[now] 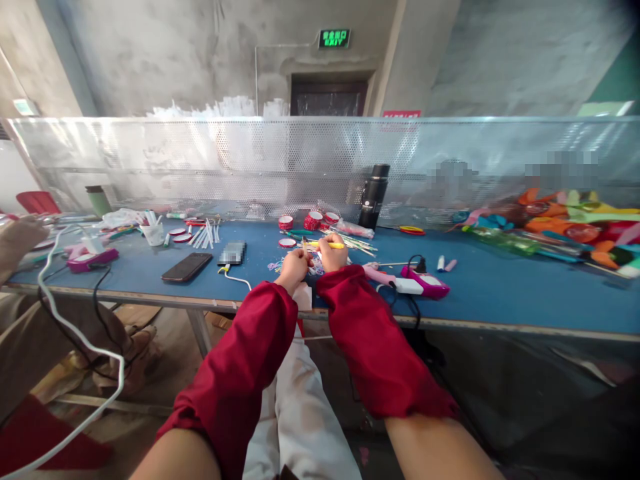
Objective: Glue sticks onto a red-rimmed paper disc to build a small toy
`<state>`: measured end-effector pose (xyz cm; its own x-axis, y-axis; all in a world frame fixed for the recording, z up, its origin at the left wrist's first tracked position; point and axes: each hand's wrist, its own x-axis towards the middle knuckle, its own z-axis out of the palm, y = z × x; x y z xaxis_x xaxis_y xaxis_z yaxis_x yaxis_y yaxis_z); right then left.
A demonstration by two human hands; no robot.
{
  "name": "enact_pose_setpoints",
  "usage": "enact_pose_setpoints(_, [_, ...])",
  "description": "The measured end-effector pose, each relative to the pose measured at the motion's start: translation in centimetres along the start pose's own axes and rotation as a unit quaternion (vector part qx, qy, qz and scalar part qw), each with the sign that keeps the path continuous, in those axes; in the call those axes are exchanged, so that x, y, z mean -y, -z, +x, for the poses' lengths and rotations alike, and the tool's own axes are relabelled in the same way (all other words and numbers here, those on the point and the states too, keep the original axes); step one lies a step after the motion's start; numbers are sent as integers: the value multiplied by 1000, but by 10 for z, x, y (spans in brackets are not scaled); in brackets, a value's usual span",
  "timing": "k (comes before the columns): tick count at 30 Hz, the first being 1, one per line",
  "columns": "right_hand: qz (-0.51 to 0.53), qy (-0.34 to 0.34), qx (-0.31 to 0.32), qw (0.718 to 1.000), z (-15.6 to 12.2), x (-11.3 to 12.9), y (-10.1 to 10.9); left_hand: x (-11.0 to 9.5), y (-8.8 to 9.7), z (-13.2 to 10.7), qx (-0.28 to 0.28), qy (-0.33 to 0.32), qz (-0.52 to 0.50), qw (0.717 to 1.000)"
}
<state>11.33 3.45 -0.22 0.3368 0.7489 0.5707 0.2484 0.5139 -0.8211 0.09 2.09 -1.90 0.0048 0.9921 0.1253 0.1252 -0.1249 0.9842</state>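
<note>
My right hand grips a yellow pen-like tool, held almost level with its thin tip pointing left. Just beside it, my left hand is closed in a pinch near that tip. Whatever its fingers hold is too small to make out. Small pale and purple bits lie on the blue table around both hands, and a pale paper-like piece is at the table edge below. Behind the hands lie thin sticks and several red-and-white rolls.
A black thermos stands behind. Rightward are a purple-and-white glue gun and a colourful pile. Leftward lie a phone, a cabled device and a white cup. Another person's hand is at far left.
</note>
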Motion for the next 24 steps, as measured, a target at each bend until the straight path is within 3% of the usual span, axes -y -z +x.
enact_pose_setpoints(24, [0, -13, 8, 1000, -1, 0, -1, 0, 0, 0, 1, 7, 9, 1000])
